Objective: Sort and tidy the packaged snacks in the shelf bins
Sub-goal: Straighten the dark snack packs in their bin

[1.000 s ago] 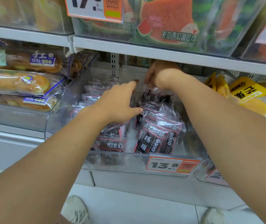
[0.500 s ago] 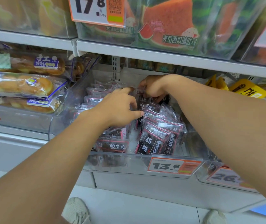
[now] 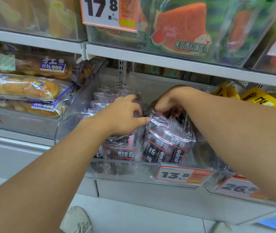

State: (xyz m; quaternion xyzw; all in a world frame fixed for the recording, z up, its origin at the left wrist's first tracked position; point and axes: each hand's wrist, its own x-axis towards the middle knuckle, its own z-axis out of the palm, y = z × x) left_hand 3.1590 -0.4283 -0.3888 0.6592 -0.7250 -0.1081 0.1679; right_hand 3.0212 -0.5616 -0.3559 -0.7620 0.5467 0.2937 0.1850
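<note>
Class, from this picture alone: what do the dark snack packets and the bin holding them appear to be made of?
Dark snack packets: thin, glossy plastic film, probably; it crinkles and glints, and clear parts show dark contents.
Bin: clear rigid plastic, it seems; the front wall is see-through, smooth and carries a price tag.

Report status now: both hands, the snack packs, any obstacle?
Left hand pressing on left stack of dark snack packs. Right hand gripping tops of right row of packs. Both inside clear bin. No obstacle visible.
</note>
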